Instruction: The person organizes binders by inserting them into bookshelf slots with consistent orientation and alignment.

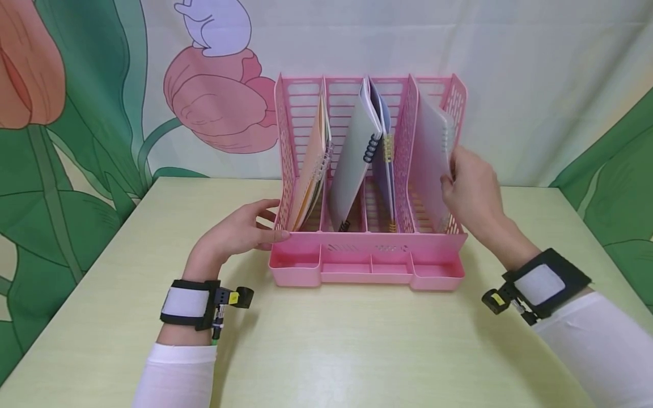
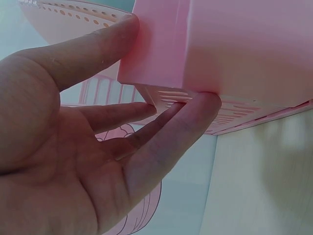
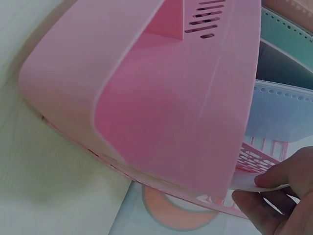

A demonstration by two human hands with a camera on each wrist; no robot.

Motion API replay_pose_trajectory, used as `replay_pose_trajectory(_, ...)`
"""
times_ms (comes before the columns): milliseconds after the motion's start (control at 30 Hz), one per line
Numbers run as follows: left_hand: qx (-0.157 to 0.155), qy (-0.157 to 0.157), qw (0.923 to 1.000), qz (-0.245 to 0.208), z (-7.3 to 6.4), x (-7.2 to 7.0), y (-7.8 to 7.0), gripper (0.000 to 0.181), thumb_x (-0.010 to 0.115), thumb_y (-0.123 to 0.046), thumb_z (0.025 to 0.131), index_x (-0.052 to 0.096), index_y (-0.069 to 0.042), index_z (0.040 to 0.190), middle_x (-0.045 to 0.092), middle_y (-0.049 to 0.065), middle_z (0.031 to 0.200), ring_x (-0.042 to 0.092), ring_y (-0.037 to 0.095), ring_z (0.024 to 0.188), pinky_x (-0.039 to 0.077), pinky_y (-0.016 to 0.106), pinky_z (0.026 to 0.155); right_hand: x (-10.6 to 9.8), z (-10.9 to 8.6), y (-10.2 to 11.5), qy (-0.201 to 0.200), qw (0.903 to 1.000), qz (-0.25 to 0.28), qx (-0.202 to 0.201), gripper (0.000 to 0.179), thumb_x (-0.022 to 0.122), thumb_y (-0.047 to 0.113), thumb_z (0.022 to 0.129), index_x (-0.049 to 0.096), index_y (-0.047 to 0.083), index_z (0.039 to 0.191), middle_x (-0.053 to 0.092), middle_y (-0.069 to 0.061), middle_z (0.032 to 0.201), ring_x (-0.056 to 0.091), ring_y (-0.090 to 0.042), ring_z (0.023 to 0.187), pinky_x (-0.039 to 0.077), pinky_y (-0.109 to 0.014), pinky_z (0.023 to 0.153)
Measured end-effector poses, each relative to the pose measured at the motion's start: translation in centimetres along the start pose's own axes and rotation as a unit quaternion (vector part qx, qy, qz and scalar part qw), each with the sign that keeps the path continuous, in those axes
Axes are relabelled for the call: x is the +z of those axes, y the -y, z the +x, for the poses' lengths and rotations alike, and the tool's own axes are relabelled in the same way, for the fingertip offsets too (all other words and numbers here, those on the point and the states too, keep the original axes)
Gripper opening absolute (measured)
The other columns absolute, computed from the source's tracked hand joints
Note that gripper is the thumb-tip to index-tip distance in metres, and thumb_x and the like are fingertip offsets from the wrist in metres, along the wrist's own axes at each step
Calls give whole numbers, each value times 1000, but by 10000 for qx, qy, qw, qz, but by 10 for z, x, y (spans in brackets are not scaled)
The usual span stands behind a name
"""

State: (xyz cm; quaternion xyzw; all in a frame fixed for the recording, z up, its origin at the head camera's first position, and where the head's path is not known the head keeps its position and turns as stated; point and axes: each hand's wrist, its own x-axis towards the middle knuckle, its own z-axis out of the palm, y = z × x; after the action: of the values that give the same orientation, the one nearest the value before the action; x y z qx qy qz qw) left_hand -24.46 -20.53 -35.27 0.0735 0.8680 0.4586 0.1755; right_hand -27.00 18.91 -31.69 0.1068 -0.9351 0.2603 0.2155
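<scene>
A pink file organizer [image 1: 367,242] stands upright on the table, its small open trays along the front. My left hand [image 1: 240,229] holds its front left corner, thumb against the wall and fingers [image 2: 171,129] under the base. In the rightmost slot stands a pale, translucent-covered spiral notebook [image 1: 431,158]. My right hand [image 1: 471,184] pinches that notebook's spine-side edge between thumb and fingers, beside the right wall. A peach notebook [image 1: 307,175] leans in the leftmost slot. Toward the middle are a grey notebook [image 1: 352,158] with black coils and a blue notebook [image 1: 384,175] with yellow coils.
The pale wooden table [image 1: 347,345] extends in front of the organizer and to both sides. Behind it hangs a printed cloth [image 1: 510,68] with tulips and a rabbit figure. Each wrist wears a strapped camera.
</scene>
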Motion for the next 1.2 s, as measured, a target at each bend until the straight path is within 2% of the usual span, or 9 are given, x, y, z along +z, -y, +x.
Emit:
replay_pose_trajectory(400,-14,0,10000,2,-3,-2,0,86,78,-25,92,30,-9,161,47,22,142,66,34,107,56,46,95,11,-6,3,238,9990,148,-348,32,67,-3,94,57,-4,124,64,-20,104,62,-34,90,56,-50,77)
replay_pose_trajectory(567,-14,-8,10000,-22,-3,-2,0,86,78,-25,92,29,-9,161,47,23,142,66,34,107,55,46,95,15,-11,2,413,9969,464,-493,45,69,-2,93,51,-2,135,65,-19,109,64,-33,93,58,-50,82)
replay_pose_trajectory(633,-7,12,10000,-40,-2,-2,0,85,77,-25,93,29,-9,162,47,23,142,66,35,107,56,46,95,18,-13,0,505,9956,549,-560,45,71,-2,93,52,-1,134,67,-19,108,66,-33,94,58,-50,83)
replay_pose_trajectory(867,-10,15,10000,-74,1,1,2,87,79,-25,92,28,-6,161,46,25,141,61,37,115,58,42,90,22,-25,-11,980,9934,562,-204,37,76,8,93,57,-1,124,66,-18,110,65,-35,101,58,-51,86)
replay_pose_trajectory(967,-28,-1,10000,-10,2,0,2,87,78,-25,92,29,-7,161,47,24,141,63,37,113,58,42,90,22,-30,-14,939,9939,492,-288,35,77,8,93,58,-3,120,66,-20,110,66,-37,101,58,-51,84)
replay_pose_trajectory(1200,-74,18,9999,66,1,-1,2,87,77,-27,93,28,-9,162,46,24,143,64,36,111,56,46,94,19,-41,-19,525,9958,410,-634,33,77,6,91,58,-5,115,64,-20,104,64,-36,96,57,-51,81)
